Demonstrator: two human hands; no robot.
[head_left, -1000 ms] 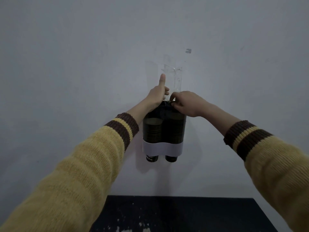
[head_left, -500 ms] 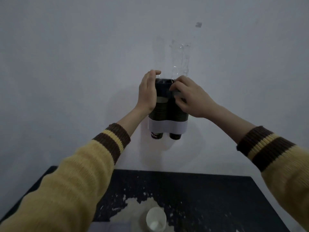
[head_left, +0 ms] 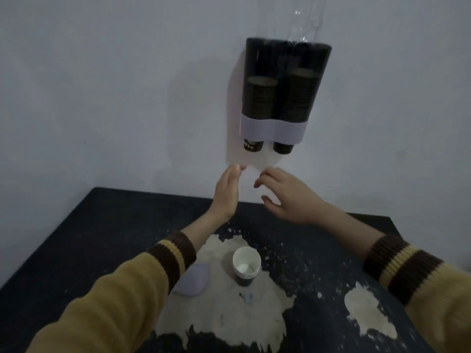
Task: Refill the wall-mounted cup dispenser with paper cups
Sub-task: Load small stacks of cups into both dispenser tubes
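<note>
The cup dispenser (head_left: 281, 128) hangs on the wall: two clear tubes side by side, joined by a pale band. Each tube holds a stack of dark paper cups (head_left: 261, 98), and the lowest cup of each stack pokes out below the band. My left hand (head_left: 226, 193) and my right hand (head_left: 288, 197) hover below the dispenser, fingers apart, holding nothing. They face each other with a gap between them. A single paper cup (head_left: 246, 264), dark outside and white inside, stands upright on the table under my hands.
A dark table (head_left: 102, 225) with large patches of worn, pale surface stands against the grey wall. A pale round lid-like piece (head_left: 193, 280) lies left of the loose cup. A clear plastic tube (head_left: 305, 19) rises above the dispenser.
Both hands left the top of the dispenser and dropped below it, empty. The view tilted down, bringing the table and the loose cup into sight.
</note>
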